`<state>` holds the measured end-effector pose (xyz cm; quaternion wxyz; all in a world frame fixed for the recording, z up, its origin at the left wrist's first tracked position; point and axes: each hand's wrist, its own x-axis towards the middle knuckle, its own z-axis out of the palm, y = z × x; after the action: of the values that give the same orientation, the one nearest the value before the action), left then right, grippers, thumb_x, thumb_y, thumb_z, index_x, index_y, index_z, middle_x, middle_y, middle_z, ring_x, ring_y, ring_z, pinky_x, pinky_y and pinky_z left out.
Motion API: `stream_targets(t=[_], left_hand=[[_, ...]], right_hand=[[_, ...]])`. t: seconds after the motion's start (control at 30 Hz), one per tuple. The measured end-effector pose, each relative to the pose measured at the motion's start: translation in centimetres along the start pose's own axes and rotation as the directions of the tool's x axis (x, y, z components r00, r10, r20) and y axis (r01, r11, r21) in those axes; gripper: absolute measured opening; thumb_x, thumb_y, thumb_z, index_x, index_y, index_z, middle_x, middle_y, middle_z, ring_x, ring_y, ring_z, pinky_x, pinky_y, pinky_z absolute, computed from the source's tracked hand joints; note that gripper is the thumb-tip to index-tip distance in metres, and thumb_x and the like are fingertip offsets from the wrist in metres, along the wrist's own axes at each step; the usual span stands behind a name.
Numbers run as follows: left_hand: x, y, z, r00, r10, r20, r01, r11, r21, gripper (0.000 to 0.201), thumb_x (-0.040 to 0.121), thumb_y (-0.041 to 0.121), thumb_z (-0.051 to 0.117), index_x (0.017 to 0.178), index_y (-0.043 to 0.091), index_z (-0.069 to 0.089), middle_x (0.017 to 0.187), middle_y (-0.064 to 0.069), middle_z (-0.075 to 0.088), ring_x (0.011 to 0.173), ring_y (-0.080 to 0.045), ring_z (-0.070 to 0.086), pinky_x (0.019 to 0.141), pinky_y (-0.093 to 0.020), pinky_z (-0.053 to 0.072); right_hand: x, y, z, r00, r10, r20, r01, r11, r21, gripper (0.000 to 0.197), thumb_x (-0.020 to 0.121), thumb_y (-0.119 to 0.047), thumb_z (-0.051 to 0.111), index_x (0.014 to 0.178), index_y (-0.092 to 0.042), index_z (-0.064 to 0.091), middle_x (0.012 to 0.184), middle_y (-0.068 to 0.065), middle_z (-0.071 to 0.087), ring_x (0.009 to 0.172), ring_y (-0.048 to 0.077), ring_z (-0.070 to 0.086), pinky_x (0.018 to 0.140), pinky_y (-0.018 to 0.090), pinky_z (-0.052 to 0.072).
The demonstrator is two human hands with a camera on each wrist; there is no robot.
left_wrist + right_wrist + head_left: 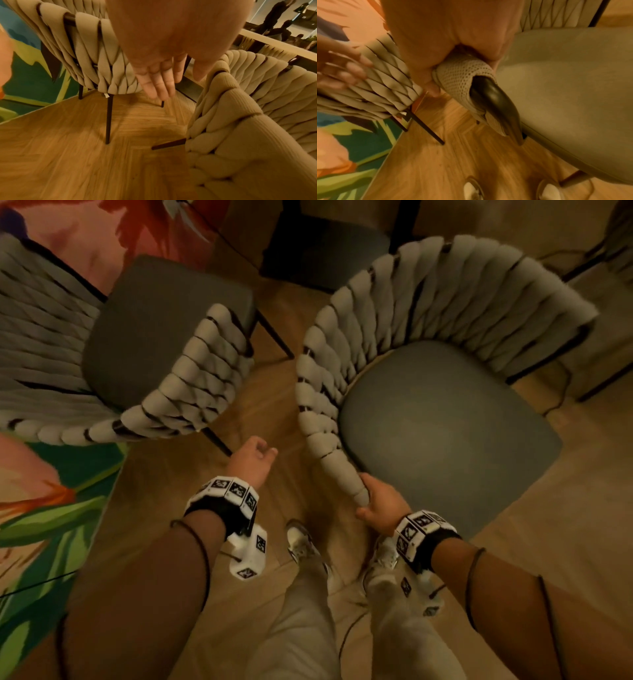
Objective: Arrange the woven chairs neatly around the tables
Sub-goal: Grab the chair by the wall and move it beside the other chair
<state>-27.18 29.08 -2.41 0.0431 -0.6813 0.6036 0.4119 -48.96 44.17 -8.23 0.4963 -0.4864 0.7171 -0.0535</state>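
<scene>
Right chair (445, 419): stands on the wood floor (274, 392) just beside the left chair (164, 337); I'd steer it clear of that one's legs.
Rug (51, 508): its edge runs by the left chair; I'd keep the legs off it.
Right hand (378, 508): my fingers curl round the arm tip (358, 494); I'd add a second grip.
Left hand (251, 458): loose, holding nothing, between the chairs.

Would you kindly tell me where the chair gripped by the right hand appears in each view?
Head: gripped chair fills the right half, right hand on its arm tip.
Left wrist: gripped chair at lower right.
Right wrist: gripped chair at right, arm tip in hand.
Shared landmark: second chair.
</scene>
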Motion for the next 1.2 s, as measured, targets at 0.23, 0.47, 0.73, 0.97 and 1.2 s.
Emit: stream_targets(t=[0.23, 0.47, 0.73, 0.97, 1.2], left_hand=[[-1.0, 9.6, 7.5, 0.996, -0.056, -0.073, 0.047, 0.993, -0.108, 0.061, 0.094, 0.042, 0.053, 0.145, 0.016, 0.033, 0.135, -0.013, 0.056, 0.126, -0.034, 0.051, 0.104, -0.040, 0.039], [1.7, 18.0, 13.8, 1.000, -0.009, 0.008, 0.011, 0.970, -0.243, 0.078, 0.086, 0.047, 0.061, 0.149, 0.018, 0.026, 0.145, -0.013, 0.046, 0.126, -0.035, 0.051, 0.104, -0.050, 0.045], [3.0, 19.6, 14.1, 0.989, -0.061, -0.133, 0.052, 0.996, -0.065, 0.044, 0.087, 0.021, 0.057, 0.125, 0.004, 0.046, 0.126, -0.022, 0.058, 0.110, -0.042, 0.059, 0.087, -0.043, 0.046], [1.2, 17.5, 13.8, 0.980, -0.153, -0.124, 0.139, 0.984, -0.112, 0.057, 0.088, 0.024, 0.060, 0.137, 0.002, 0.040, 0.132, -0.023, 0.055, 0.117, -0.043, 0.055, 0.095, -0.048, 0.047], [-2.6, 15.4, 15.5, 0.926, -0.307, -0.222, 0.263, 0.942, -0.207, 0.047, 0.087, 0.021, 0.061, 0.128, 0.001, 0.046, 0.127, -0.026, 0.057, 0.112, -0.044, 0.057, 0.092, -0.047, 0.048]], right_hand=[[-6.3, 10.6, -6.2, 0.999, -0.027, 0.038, 0.031, 0.993, -0.115, 0.073, 0.077, -0.022, 0.073, 0.144, -0.023, 0.043, 0.137, 0.004, 0.056, 0.122, 0.026, 0.055, 0.102, 0.036, 0.044], [-9.9, 17.9, -10.8, 0.991, 0.091, -0.094, -0.112, 0.962, -0.249, 0.060, 0.079, -0.028, 0.070, 0.135, -0.033, 0.050, 0.129, -0.005, 0.062, 0.115, 0.022, 0.059, 0.092, 0.035, 0.048], [-9.7, 17.7, -10.7, 0.994, 0.077, -0.082, -0.096, 0.958, -0.269, 0.062, 0.078, -0.024, 0.071, 0.136, -0.033, 0.050, 0.133, -0.006, 0.060, 0.119, 0.020, 0.057, 0.096, 0.037, 0.048], [-10.0, 17.9, -11.1, 0.999, 0.050, 0.008, -0.045, 0.948, -0.316, 0.057, 0.081, -0.028, 0.066, 0.135, -0.035, 0.049, 0.131, -0.005, 0.058, 0.120, 0.021, 0.054, 0.099, 0.040, 0.046], [-9.7, 20.8, -12.8, 0.990, -0.087, 0.110, 0.126, 0.901, -0.415, 0.053, 0.081, -0.032, 0.060, 0.133, -0.038, 0.050, 0.126, -0.005, 0.061, 0.118, 0.021, 0.056, 0.099, 0.041, 0.043]])
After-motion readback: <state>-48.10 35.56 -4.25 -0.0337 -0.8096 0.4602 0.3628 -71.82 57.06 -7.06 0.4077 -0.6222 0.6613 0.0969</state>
